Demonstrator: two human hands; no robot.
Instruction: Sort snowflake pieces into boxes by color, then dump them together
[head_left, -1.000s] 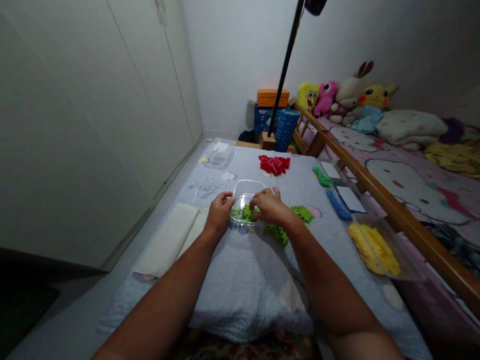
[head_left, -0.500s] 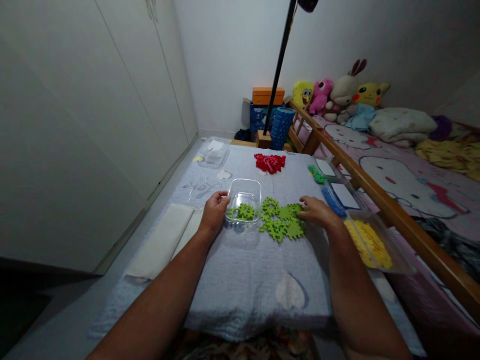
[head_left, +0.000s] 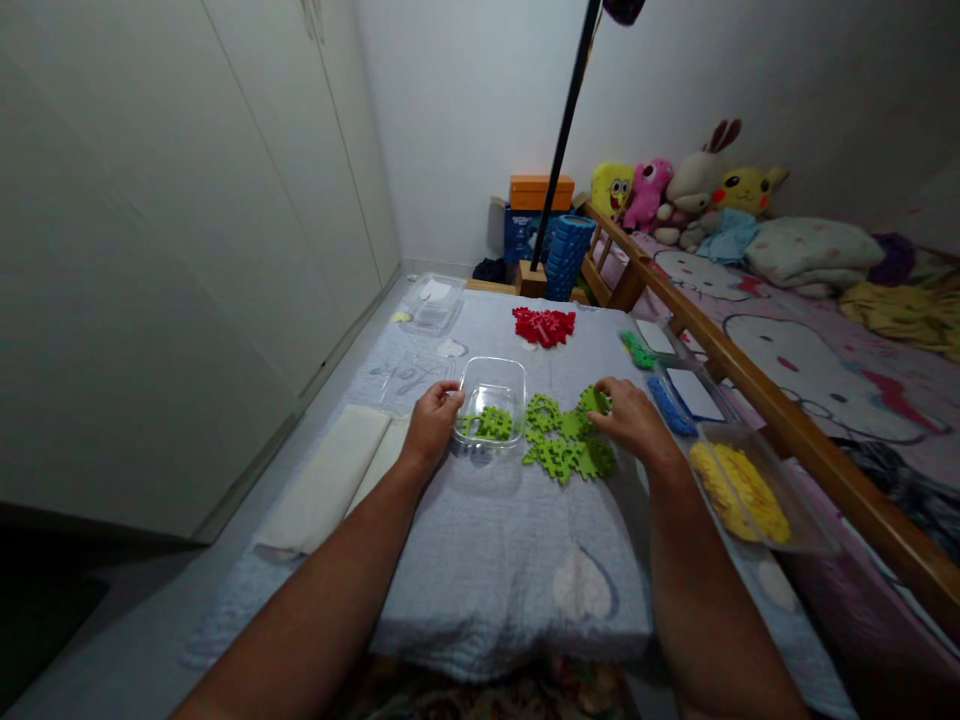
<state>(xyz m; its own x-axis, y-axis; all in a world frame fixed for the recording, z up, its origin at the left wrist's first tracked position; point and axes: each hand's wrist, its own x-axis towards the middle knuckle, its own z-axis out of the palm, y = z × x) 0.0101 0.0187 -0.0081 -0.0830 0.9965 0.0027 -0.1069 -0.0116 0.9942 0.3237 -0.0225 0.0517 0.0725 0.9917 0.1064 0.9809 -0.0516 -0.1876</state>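
Note:
A clear plastic box (head_left: 492, 384) stands on a pale blue quilted cloth (head_left: 510, 560) with a few light green foam pieces (head_left: 489, 424) in it. My left hand (head_left: 433, 425) grips the box's left rim, fingers curled. To the right of the box lies a loose heap of light green foam pieces (head_left: 564, 448). My right hand (head_left: 628, 418) is at the heap's right edge, fingers closed on one green piece (head_left: 594, 400) lifted off the heap.
Red foam pieces (head_left: 544, 326) lie further back. Along the right edge stand clear boxes with dark green pieces (head_left: 639, 352), blue pieces (head_left: 664, 404) and yellow pieces (head_left: 738, 490). Empty clear lids and a box (head_left: 433, 302) are back left. A wooden bed rail (head_left: 757, 390) runs on the right.
My right hand left the clear box, went right to the green heap and has picked up one piece. My left hand stayed on the box's rim.

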